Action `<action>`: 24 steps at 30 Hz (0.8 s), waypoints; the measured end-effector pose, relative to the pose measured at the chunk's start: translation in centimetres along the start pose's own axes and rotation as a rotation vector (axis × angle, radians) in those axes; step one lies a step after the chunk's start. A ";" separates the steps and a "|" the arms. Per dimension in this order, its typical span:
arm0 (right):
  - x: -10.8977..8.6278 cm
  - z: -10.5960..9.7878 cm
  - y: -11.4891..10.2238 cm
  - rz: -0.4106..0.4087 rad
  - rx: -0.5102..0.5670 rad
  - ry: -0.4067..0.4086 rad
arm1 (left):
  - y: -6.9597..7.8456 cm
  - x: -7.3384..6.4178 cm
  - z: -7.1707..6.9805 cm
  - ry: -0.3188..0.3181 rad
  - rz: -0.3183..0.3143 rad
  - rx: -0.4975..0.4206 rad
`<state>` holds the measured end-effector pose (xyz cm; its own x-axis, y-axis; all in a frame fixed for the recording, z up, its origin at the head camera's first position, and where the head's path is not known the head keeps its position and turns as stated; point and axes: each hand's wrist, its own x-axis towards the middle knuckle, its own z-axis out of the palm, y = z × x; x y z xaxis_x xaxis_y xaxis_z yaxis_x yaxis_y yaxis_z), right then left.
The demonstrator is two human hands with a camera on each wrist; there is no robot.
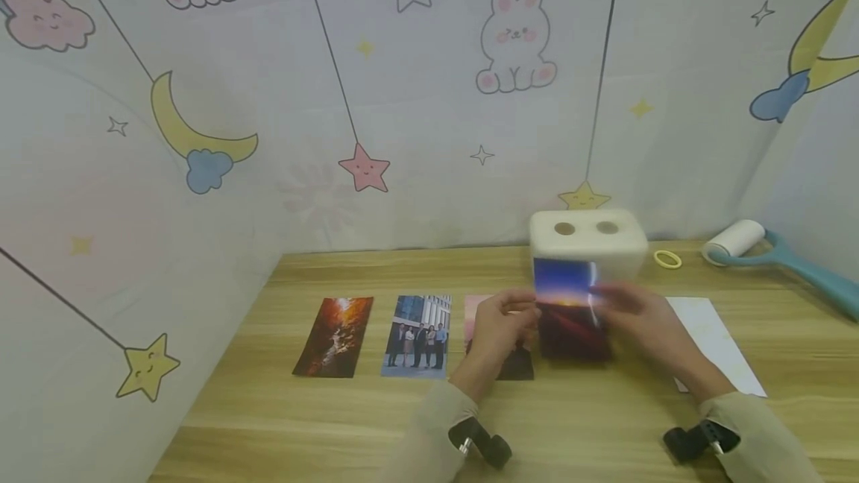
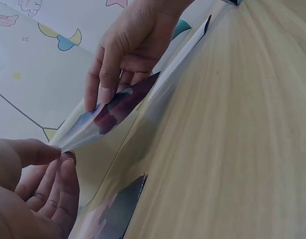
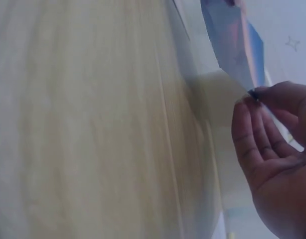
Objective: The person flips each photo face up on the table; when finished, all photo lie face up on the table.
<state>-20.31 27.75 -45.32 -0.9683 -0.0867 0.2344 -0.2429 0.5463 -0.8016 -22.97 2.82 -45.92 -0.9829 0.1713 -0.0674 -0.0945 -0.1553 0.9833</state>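
Both hands hold a sunset photo (image 1: 569, 330), blue above and dark red below, raised off the table. My left hand (image 1: 498, 328) pinches its left edge between thumb and fingertips. At the opposite edge, my right hand (image 1: 640, 315) pinches the print with thumb and fingers, slightly blurred in the head view. The print bows in the left wrist view. Partly behind the left hand lies a photo with a pink top and dark bottom (image 1: 517, 368). Further left lie a group photo (image 1: 417, 338) and an orange autumn photo (image 1: 335, 338), in a row on the wooden table (image 1: 322, 423).
A white box with two round holes (image 1: 587, 233) stands behind the held photo. To its right are a small yellow ring (image 1: 667, 259) and a lint roller with a blue handle (image 1: 798, 267). A white sheet (image 1: 718, 341) lies beyond the right hand. A patterned curtain (image 1: 429, 95) hangs behind.
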 end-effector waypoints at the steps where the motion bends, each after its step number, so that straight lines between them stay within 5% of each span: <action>1: 0.0 0.0 0.0 -0.002 -0.011 0.000 | -0.1 0.0 0.0 0.004 0.002 0.004; 11: 0.0 0.1 0.0 -0.046 -0.080 -0.001 | -0.4 -0.2 0.1 0.013 0.045 0.071; 24: 0.0 0.4 0.6 -0.082 -0.136 -0.040 | -0.6 -0.2 -0.1 -0.036 0.132 0.428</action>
<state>-20.49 27.79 -46.02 -0.9476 -0.1672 0.2723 -0.3141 0.6438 -0.6978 -22.70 2.80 -46.46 -0.9753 0.2121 0.0619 0.1128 0.2371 0.9649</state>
